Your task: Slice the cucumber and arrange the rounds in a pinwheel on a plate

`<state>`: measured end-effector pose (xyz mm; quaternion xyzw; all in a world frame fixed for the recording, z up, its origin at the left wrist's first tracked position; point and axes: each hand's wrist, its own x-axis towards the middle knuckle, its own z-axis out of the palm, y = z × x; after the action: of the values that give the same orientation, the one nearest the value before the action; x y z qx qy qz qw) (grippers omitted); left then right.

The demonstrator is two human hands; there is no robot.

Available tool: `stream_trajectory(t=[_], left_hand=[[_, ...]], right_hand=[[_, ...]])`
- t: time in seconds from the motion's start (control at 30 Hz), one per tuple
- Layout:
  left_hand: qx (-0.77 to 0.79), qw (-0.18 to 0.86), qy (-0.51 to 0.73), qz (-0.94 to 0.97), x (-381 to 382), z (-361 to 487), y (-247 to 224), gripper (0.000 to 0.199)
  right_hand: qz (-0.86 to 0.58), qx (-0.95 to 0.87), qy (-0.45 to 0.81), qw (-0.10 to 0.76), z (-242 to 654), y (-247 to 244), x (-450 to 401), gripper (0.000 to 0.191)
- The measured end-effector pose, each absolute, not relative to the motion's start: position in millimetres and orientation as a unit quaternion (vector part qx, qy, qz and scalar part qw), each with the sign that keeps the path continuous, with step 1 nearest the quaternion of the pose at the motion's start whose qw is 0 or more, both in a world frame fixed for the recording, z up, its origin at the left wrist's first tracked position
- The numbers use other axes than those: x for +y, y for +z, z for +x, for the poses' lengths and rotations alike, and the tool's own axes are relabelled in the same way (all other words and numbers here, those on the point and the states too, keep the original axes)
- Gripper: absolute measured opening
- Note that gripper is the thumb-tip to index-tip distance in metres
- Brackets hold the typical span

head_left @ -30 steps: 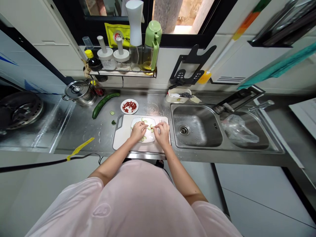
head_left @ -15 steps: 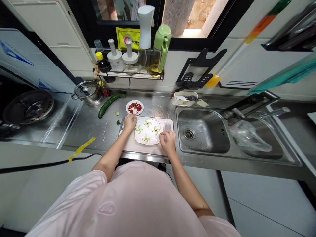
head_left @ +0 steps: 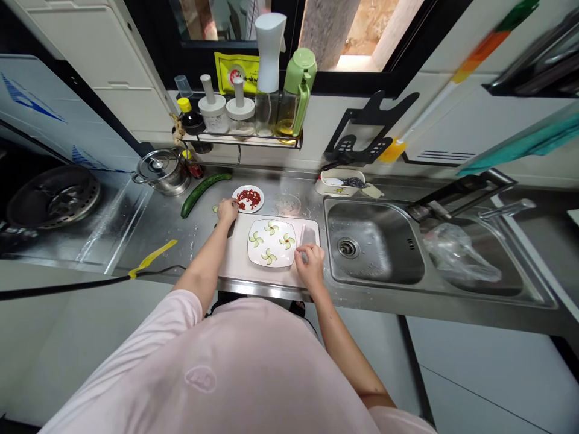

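Now the person's left hand (head_left: 227, 210) sat at the rim of a small round white plate (head_left: 259, 202) heaped with chopped red pieces (head_left: 248, 198), its fingers (head_left: 234, 205) pinched closed (whether any red bits lay between them was too small to tell). The right hand (head_left: 310, 264) rested at the right edge of a white cutting board (head_left: 239, 262), its fingers (head_left: 307, 256) curled over the lower end of a steel kitchen knife (head_left: 308, 235) lying flat; whether they gripped it could not be told. Between the hands, on the board, stood a white square plate (head_left: 272, 243) bearing four pinwheels of thin cucumber slices (head_left: 271, 227). A whole cucumber (head_left: 201, 194) lay on the steel counter (head_left: 167, 241) left of the small plate, near a lidded steel pot (head_left: 161, 172). To the right sat a stainless double sink (head_left: 375, 241), with a crumpled plastic bag (head_left: 461, 256) in its right basin. Bottles (head_left: 266, 114) and jars (head_left: 212, 114) lined a shelf (head_left: 239, 141) under the window (head_left: 348, 36).
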<state>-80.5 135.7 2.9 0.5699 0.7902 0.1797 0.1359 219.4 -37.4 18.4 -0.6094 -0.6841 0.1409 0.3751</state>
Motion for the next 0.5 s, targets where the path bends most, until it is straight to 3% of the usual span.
stream_trajectory(t=[0.5], left_hand=[[0.758, 0.104, 0.066, 0.641, 160, -77, -5, 0.027]], right_hand=[[-0.616, -0.681, 0.129, 0.375, 227, 13, -43, 0.008]])
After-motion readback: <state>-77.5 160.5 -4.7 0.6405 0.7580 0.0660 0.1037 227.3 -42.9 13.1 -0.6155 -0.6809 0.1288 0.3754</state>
